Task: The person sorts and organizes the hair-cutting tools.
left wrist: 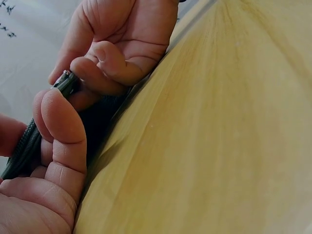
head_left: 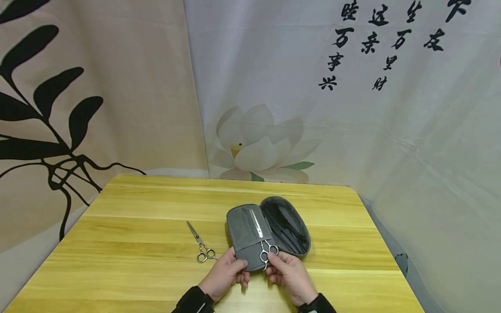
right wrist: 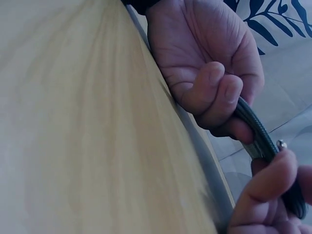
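1. Left fingers (head_left: 239, 264): clamped on grey case (head_left: 244, 255), thumb on top, others curled under the edge; left hand (head_left: 223, 273) at about 8 o'clock of the case
2. Right fingers: closed in a pinch, thumb on a finger ring of the tucked scissors (head_left: 257, 225), others bent beneath near the case edge; can't tell if that edge is caught too; right hand (head_left: 291, 278) at 5 o'clock of the case
3. Case lies open at 12 o'clock from the hands, over the table (head_left: 137, 243); flat panel toward 9, deep dark-lined shell (head_left: 283, 226) toward 2–3; near edge off the wood in wrist views, far side unclear
4. Tucked scissors on the flat panel at its pocket (head_left: 240, 226), tips toward 11, rings toward 5, past the pocket's lower edge; both wrist views catch a small metal bit at the case edge
5. Loose scissors (head_left: 201, 243) on the wood at 9 o'clock of the case, just beside left hand, tips toward 11, rings toward 5
6. Dark sleeves (head_left: 194, 300) at both wrists
7. Backdrop beyond table: pale lotus print (head_left: 262, 150) at 12, black leaf print (head_left: 51, 93) at 10, black characters (head_left: 379, 17) at 1
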Motion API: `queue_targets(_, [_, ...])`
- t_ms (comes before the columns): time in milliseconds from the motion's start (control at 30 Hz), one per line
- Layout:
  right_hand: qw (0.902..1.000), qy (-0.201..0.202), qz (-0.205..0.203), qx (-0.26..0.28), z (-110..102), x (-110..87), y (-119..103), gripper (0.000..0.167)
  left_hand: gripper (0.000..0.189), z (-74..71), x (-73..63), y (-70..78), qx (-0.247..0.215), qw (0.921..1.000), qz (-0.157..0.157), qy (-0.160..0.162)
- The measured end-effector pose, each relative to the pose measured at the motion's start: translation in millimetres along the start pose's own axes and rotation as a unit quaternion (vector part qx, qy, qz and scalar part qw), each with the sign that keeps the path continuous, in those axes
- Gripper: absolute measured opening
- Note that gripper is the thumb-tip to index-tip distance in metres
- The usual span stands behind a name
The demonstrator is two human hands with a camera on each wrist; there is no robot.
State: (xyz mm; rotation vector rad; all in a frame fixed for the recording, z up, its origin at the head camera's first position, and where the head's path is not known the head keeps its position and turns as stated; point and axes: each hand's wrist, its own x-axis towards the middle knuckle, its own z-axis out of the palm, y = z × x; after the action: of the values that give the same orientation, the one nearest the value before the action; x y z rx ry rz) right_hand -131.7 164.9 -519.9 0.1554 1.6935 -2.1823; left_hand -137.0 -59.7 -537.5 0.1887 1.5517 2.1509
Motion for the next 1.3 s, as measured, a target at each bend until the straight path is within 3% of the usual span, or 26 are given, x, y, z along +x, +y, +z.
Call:
queue_targets(133, [0.9999, -0.005, 0.007, 0.011, 2.2, -0.2, -0.3, 0.017, 0.027, -0.6, -0.4, -0.3, -0.002, 1.0000, 0.002, -0.004])
queue_targets(900, [0.9974, 0.066, -0.004, 0.028, 11.9, 2.4, 9.4, 0.021, 0.036, -6.9, -0.6, -0.5, 0.019, 0.9988, 0.002, -0.045])
queue_targets(1300, [0.9995, 0.015, -0.009, 0.025, 13.4, 3.0, 8.2, 0.030, 0.031, -6.2, 0.3, 2.2, 0.006, 0.9996, -0.002, -0.027])
